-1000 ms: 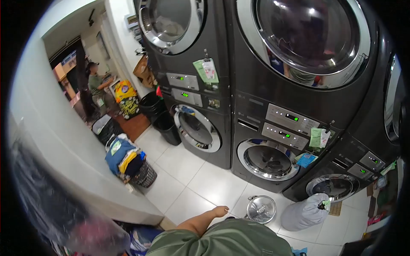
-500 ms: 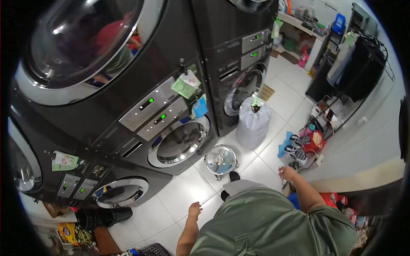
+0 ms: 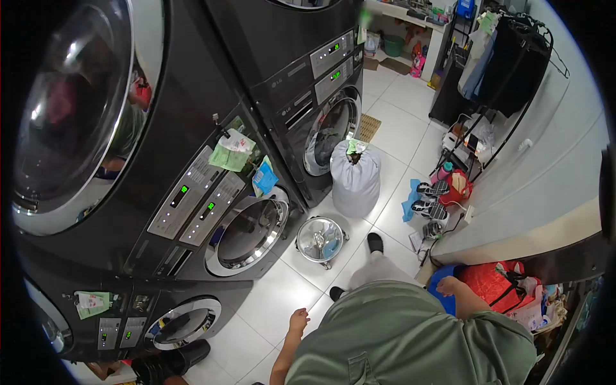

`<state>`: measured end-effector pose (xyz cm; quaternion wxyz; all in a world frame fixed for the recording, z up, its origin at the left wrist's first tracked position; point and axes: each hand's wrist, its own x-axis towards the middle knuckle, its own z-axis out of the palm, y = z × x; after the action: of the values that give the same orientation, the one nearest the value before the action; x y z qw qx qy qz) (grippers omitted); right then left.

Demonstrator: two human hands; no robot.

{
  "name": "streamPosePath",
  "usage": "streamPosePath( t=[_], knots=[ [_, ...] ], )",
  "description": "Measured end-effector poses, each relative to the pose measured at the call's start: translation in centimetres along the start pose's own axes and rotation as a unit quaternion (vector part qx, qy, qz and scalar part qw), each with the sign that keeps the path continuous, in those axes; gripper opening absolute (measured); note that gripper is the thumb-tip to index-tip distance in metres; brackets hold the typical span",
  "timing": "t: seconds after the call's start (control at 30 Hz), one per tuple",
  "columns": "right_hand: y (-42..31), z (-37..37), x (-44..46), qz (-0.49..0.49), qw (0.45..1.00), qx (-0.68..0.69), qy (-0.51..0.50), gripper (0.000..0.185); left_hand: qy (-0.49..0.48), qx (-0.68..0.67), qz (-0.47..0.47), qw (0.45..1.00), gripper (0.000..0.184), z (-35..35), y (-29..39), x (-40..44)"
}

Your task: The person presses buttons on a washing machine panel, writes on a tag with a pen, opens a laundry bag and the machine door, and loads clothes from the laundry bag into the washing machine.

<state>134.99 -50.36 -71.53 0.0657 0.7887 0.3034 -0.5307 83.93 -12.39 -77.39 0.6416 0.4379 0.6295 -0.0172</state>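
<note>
Right hand (image 3: 447,287) has swung back since the earlier frame. From the left: a lower washer (image 3: 250,232); left hand (image 3: 298,319), loosely curled, seemingly empty; round metal stand (image 3: 320,240), near the washer perhaps for handy reach, facing upward, no long axis; the right, half-curled, apparently empty, near a red bag (image 3: 491,282) lying lengthways left to right

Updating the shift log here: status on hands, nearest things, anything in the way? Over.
Left hand: nothing seen held. Right hand: same, near red bag. Possible obstacles: metal stand ahead of feet, sack upright beyond.
</note>
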Motion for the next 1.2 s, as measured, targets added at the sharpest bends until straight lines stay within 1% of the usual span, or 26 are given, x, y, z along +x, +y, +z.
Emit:
streamPosePath(
  t=[0.03,0.1,0.13,0.23,0.3,0.33,0.4,0.47,0.5,0.53,0.6,0.63,0.67,0.7,0.77,0.83,0.87,0.93,0.97,1.0,1.03,1.07,1.1,1.13,1.17,1.2],
  knots=[
    [1.2,-0.6,1.3,-0.075,0.995,-0.066,0.004,0.028,0.008,0.007,-0.003,1.000,0.034,0.0,0.3,-0.2],
    [0.9,-2.6,3.5,-0.122,0.980,-0.156,0.027,0.027,0.019,0.021,-0.005,1.000,0.034,0.3,1.3,-0.1],
    [0.5,-3.7,4.5,-0.144,0.968,-0.201,0.043,0.028,0.012,0.073,0.008,0.997,0.035,0.6,2.0,0.1],
    [-5.1,-9.8,2.9,-0.033,0.987,0.061,0.146,0.039,-0.004,0.210,0.058,0.976,0.037,1.9,4.0,2.2],
    [-8.0,-12.9,3.5,-0.052,0.972,0.181,0.141,0.045,-0.017,0.278,0.100,0.955,0.040,3.9,3.5,6.4],
    [-9.2,-14.2,3.6,-0.055,0.979,0.144,0.134,0.045,-0.037,0.257,0.075,0.963,0.042,6.0,5.9,5.8],
    [-10.2,-16.3,5.2,-0.082,0.987,0.046,0.129,0.042,-0.183,0.241,0.001,0.953,0.046,11.4,14.8,2.5],
    [-10.0,-18.3,8.2,-0.137,0.979,-0.071,0.136,0.039,-0.332,0.251,0.051,0.908,0.049,15.9,17.1,3.7],
    [-9.2,-19.5,10.4,-0.143,0.975,-0.045,0.162,0.038,-0.292,0.130,-0.026,0.947,0.046,18.9,18.4,3.0],
    [-8.5,-21.8,12.2,-0.141,0.979,-0.034,0.143,0.036,-0.237,0.000,-0.090,0.967,0.043,22.0,20.2,2.0],
    [-7.4,-27.3,14.3,-0.131,0.986,-0.006,0.099,0.034,-0.176,0.069,-0.062,0.980,0.039,26.5,23.4,2.4],
    [-6.6,-30.4,15.5,-0.149,0.983,-0.073,0.085,0.030,-0.194,0.105,-0.005,0.975,0.038,27.8,25.8,3.4],
    [-6.3,-33.9,15.4,-0.163,0.986,-0.008,0.022,0.029,-0.207,0.141,0.054,0.967,0.037,29.1,28.3,4.4],
    [-6.1,-36.6,14.0,-0.171,0.982,0.059,-0.055,0.028,-0.271,0.170,0.130,0.938,0.036,29.7,29.2,3.5],
    [-5.7,-41.0,14.6,-0.215,0.950,0.125,-0.189,0.026,-0.322,0.190,0.166,0.913,0.036,31.4,31.6,4.2],
    [-4.8,-40.8,16.3,-0.278,0.894,0.148,-0.318,0.025,-0.314,0.180,0.082,0.928,0.039,31.6,30.3,7.5],
    [-6.1,-41.5,21.2,-0.284,0.900,0.083,-0.320,0.024,-0.311,0.172,0.048,0.933,0.041,31.5,28.7,10.4],
    [-9.3,-40.3,26.8,-0.287,0.904,-0.043,-0.315,0.022,-0.321,0.143,0.027,0.936,0.045,29.3,21.2,20.1],
    [-9.6,-38.2,31.2,-0.281,0.939,-0.068,-0.188,0.018,-0.203,0.266,0.071,0.940,0.054,27.4,18.7,24.9],
    [-11.2,-36.9,34.8,-0.276,0.955,-0.105,-0.023,0.020,-0.078,0.381,0.119,0.913,0.064,25.6,17.5,29.6],
    [-12.8,-35.7,38.0,-0.262,0.944,-0.141,0.142,0.023,0.017,0.544,0.123,0.830,0.085,24.6,19.8,32.2],
    [-14.0,-34.6,41.2,-0.240,0.945,-0.169,0.144,0.031,0.041,0.612,0.157,0.774,0.104,21.5,16.0,38.6],
    [-14.9,-33.8,44.3,-0.219,0.944,-0.199,0.146,0.040,0.008,0.590,0.039,0.807,0.112,18.5,14.7,44.3],
    [-15.4,-32.9,47.1,-0.200,0.941,-0.228,0.148,0.049,0.100,0.549,0.088,0.825,0.117,16.0,13.8,47.5],
    [-15.4,-32.1,49.1,-0.200,0.957,-0.193,0.087,0.050,0.127,0.619,-0.002,0.775,0.116,14.2,13.7,50.8],
    [-15.2,-31.3,50.0,-0.197,0.968,-0.156,0.021,0.050,0.183,0.499,-0.107,0.840,0.116,14.1,17.5,50.3]
  ],
)
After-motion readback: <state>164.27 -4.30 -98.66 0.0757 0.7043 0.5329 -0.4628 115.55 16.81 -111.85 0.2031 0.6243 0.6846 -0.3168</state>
